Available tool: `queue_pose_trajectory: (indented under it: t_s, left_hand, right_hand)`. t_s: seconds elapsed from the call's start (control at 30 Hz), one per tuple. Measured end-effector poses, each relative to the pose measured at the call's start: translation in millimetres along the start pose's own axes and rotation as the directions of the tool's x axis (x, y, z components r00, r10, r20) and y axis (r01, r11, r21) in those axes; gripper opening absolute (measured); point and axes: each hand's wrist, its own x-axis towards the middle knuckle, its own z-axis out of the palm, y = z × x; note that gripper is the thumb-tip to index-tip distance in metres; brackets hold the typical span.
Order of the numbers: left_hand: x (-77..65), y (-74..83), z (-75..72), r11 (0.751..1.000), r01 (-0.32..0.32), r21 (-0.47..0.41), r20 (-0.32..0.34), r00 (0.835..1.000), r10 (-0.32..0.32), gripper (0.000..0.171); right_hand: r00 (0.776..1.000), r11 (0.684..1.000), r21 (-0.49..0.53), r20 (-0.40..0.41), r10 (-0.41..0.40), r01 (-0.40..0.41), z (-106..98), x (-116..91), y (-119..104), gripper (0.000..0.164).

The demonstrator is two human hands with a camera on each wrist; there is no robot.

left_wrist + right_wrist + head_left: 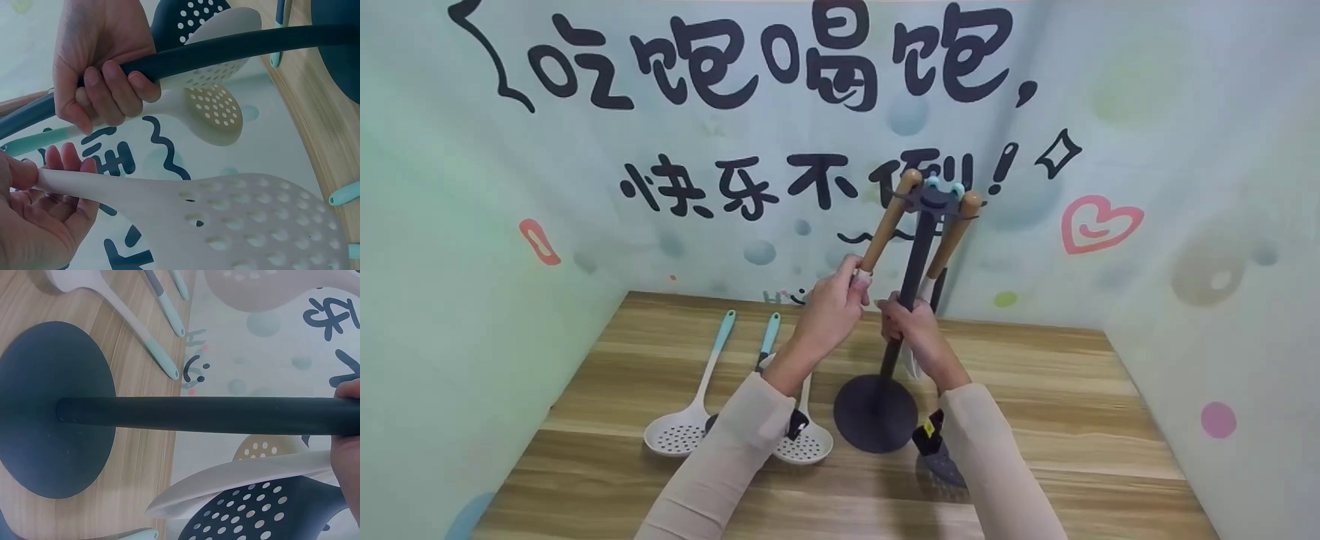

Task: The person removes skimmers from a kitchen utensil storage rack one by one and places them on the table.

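Observation:
A dark utensil stand [916,259] with a frog-like top rises from a round base [876,420] on the table. My right hand [916,324] grips its pole partway up, fingers curled round it. My left hand [826,313] pinches the white neck of a perforated skimmer [270,216], whose wooden handle [885,231] reaches up beside the stand's top. Whether that handle hangs on a hook, I cannot tell. Behind the pole are a dark skimmer [247,512], a white utensil [219,484] and a tan perforated one [216,115]. Another wooden handle [956,244] stands right of the pole.
On the wooden table [1050,420], left of the base, lie a white skimmer [675,435] with a teal handle and another white skimmer [808,448], partly behind my left sleeve. A dark perforated utensil [943,469] lies by my right forearm. A printed cloth [780,135] hangs behind.

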Motion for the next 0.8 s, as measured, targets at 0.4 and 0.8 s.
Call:
queue_pose_trajectory:
  t_s: [0.4,0.8]
  left_hand:
    - [-2.8,-13.1,-16.3,0.962,0.082,-0.261,-0.058,0.993,-0.1,0.019]
    - [-27.1,-77.3,-73.0,0.901,0.205,-0.382,-0.25,0.916,-0.315,0.025]
  right_hand:
    - [1.0,1.0,0.007,0.002,0.016,-0.016,1,1,0,0.031]
    - [1.0,1.0,0.029,0.009,0.009,-0.01,2,0,-1,0.034]
